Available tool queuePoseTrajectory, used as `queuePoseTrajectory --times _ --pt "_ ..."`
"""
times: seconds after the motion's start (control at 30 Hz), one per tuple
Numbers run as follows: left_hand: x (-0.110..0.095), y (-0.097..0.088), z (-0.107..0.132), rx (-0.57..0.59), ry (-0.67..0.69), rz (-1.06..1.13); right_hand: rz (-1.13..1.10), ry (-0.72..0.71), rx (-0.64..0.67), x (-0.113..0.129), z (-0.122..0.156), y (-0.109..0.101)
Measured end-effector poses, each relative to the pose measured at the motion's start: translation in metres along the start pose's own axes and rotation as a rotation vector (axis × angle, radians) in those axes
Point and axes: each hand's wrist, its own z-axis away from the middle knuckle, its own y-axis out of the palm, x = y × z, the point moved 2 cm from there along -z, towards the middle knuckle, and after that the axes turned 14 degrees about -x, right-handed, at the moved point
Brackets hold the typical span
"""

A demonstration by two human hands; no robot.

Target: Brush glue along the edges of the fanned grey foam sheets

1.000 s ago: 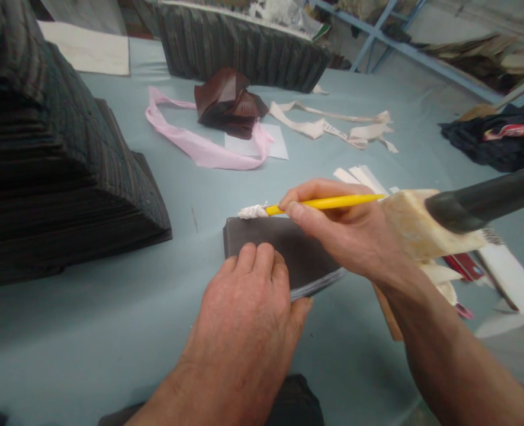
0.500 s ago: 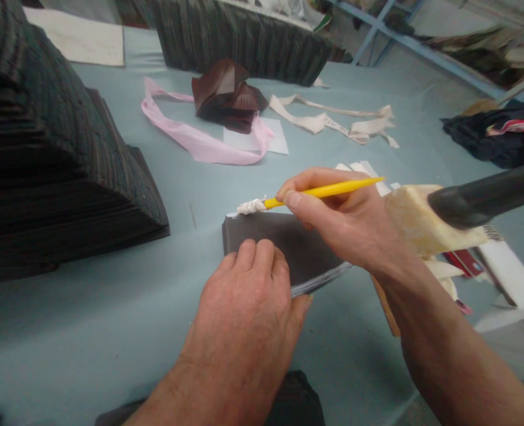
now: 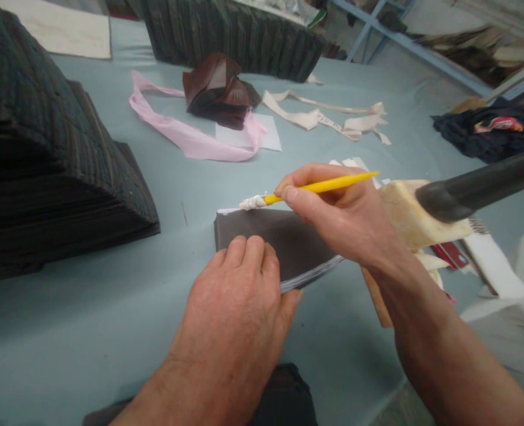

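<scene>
Black pile [image 3: 66, 171]: walled off nine to ten o'clock from the dark pad [image 3: 304, 239], a bare lane of table [image 3: 184, 257] between.
Pink strip [image 3: 195, 136]: lay low across eleven, open table before it.
Right hand [image 3: 348, 222]: blocked two; pale block [image 3: 399, 213] and black tube [image 3: 488, 183] beyond shut off three.
Left hand [image 3: 237, 293]: covered seven.
Forearm gap: left five o'clock open.

No txt legible w/ certainty. Off-white fabric strip [image 3: 308, 120], far side of tbl: short row of dk handwritten-looking chars, prob. incl. digits, too blurred to read. Red wrapper [image 3: 499, 124] on dk cloth heap [image 3: 461, 133], R side: pale marks, poss. lettering, illeg. Red flat pkt [image 3: 449, 255], R: small round blue/wht emblem nr one end, brand unclear.
</scene>
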Motion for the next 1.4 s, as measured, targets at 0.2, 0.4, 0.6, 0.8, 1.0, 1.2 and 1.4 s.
queuePoseTrajectory --times 0.2,0.4,0.6,0.8,1.0,1.2,1.4 --pt "-0.001 -0.002 0.001 -0.047 0.068 -0.024 -0.067 -0.021 0.031 0.0 0.002 0.017" --pt "-0.001 -0.002 0.0 -0.048 0.061 -0.044 -0.006 0.0 0.05 -0.004 0.001 0.01" --pt "-0.001 -0.003 0.001 -0.04 0.127 -0.073 0.077 -0.003 0.042 -0.005 0.002 -0.007" --pt "0.001 -0.001 -0.005 0.217 0.02 -0.02 0.076 -0.006 0.014 -0.009 0.006 -0.018" --pt "-0.001 -0.004 -0.01 0.387 -0.082 0.002 0.08 0.01 -0.003 -0.01 0.009 -0.032" --pt "0.0 -0.004 -0.007 0.336 -0.052 -0.018 0.09 0.032 -0.034 -0.018 0.012 -0.046" --pt "0.002 0.001 -0.002 0.261 -0.01 -0.043 0.095 0.012 -0.114 -0.022 0.012 -0.059"
